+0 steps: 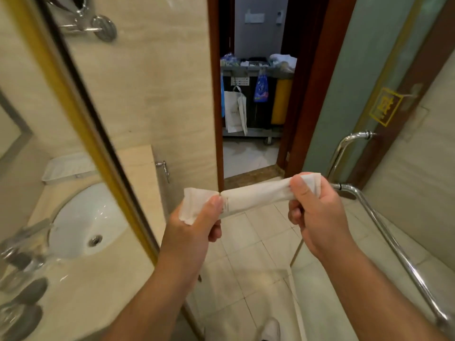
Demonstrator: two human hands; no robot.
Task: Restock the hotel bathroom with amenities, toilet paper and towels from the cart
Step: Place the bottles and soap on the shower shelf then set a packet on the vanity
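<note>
A: Packet (256,195) location?
B: Mid-air, stretched between both hands. Left to right: sink (83,222) well left of the left hand (194,225). Left hand pinches the packet's left end, thumb on top. Right hand (315,212) grips the right end, fingers curled round it.
A: Anything right of that?
B: Bar (384,232) just right of the right hand. Cart (256,70) far ahead of the hands, between them in view.
A: Packet contents?
B: Can't tell. White, blurred.
</note>
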